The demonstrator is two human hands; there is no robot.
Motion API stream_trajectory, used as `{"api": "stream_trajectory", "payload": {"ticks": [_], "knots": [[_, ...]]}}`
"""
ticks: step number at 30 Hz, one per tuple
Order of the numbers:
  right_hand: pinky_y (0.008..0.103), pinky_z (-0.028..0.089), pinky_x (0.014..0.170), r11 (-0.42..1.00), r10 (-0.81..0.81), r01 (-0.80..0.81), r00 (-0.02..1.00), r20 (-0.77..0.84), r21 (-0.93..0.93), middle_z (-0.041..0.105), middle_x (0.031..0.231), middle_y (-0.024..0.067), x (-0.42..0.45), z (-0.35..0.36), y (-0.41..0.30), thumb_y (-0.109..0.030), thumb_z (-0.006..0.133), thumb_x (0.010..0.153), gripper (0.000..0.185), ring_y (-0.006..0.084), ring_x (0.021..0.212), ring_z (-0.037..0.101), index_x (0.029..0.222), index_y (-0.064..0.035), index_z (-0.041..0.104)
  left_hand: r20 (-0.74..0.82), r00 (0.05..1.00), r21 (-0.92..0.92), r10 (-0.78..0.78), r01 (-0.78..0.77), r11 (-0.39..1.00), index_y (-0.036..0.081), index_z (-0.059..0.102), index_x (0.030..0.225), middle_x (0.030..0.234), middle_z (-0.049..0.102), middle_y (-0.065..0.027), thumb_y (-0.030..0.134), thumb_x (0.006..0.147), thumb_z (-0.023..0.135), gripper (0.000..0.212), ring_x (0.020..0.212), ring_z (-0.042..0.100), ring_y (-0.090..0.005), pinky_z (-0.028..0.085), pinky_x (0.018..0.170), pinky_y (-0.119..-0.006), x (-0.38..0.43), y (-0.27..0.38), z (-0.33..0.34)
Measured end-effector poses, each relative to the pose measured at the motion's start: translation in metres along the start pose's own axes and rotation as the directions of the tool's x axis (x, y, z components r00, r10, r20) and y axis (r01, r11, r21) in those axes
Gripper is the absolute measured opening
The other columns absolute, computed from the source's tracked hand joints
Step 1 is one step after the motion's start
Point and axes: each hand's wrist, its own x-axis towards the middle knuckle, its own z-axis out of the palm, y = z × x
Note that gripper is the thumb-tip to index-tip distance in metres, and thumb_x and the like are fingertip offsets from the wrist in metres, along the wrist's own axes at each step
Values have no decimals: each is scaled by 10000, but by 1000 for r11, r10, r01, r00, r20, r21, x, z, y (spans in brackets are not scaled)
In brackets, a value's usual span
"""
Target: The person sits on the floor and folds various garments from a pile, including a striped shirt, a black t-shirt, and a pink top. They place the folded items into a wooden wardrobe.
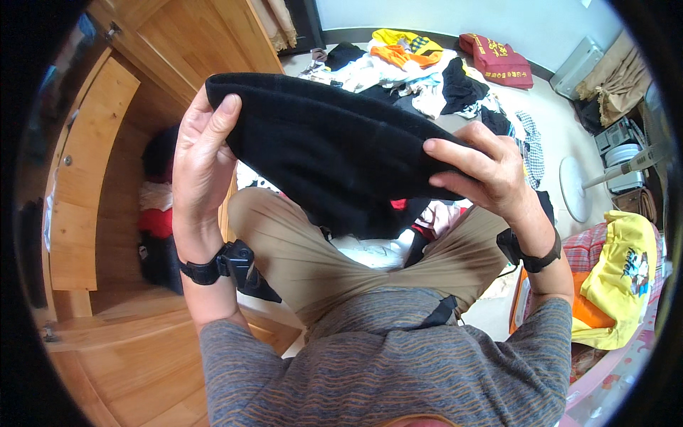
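A piece of black cloth [331, 155], seemingly a garment, is stretched between my hands above my knees. My left hand [211, 133] grips its left end, with the thumb on the near face. The right end is pinched by my right hand [480, 165], whose fingers lie over the upper edge. Behind and below the cloth, white fabric [373, 251] and pink fabric [440, 216] show between my legs. The cloth hides part of the clothes there. Each wrist wears a black strap with a small device.
An open wooden cabinet [120, 213] with clothes inside stands at left. A heap of clothes [416, 74] covers the floor ahead, near a dark red bag [496, 61]. At right are a fan's round base [575, 187] and a yellow printed cloth [613, 283].
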Motion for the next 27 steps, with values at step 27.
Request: {"api": "stream_trajectory", "payload": {"ticks": [27], "knots": [[315, 486, 598, 916, 90, -202, 945, 316, 346, 577, 1042, 151, 39, -38, -42, -28, 731, 752, 170, 256, 779, 603, 895, -40, 639, -35, 998, 377, 58, -41, 925, -1, 599, 1290, 1185, 657, -80, 228, 997, 610, 372, 1083, 614, -141, 462, 965, -271, 56, -20, 7]]}}
